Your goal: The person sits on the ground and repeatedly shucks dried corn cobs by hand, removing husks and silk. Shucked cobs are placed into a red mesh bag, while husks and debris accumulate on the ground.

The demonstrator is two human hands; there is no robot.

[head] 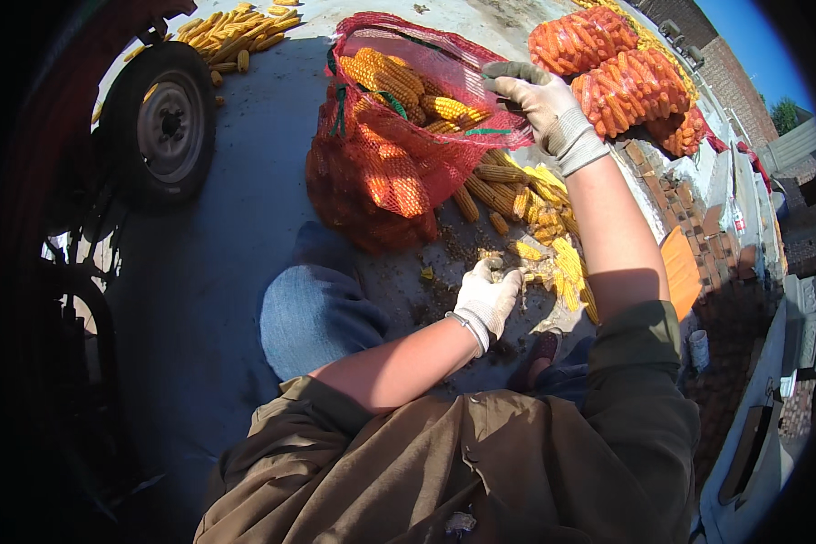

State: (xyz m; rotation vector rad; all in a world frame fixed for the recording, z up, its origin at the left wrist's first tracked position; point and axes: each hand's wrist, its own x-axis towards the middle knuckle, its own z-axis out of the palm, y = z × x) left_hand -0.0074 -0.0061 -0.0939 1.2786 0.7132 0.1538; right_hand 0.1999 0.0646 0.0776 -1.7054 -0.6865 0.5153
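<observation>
A red mesh bag point(370, 180) stands upright in front of me, its mouth spread wide. Yellow corn cobs point(387, 75) fill it nearly to the opening, and green cord shows along its rim. My right hand point(534, 102), in a pale work glove, grips the right side of that rim. Low over the ground, my gloved left hand point(488, 292) reaches to the near edge of a loose corn pile point(517, 197). Its fingers are curled beside a brownish bit of cob or husk; whether they hold it is unclear. Several bright cobs point(568, 265) lie just right of this hand.
At left is a vehicle wheel point(170, 126). Behind it more corn cobs point(234, 34) are heaped on the concrete floor point(245, 163). Filled mesh bags point(632, 88) lie at the upper right, near stacked bricks point(693, 217). An orange sheet point(680, 272) stands by my right elbow.
</observation>
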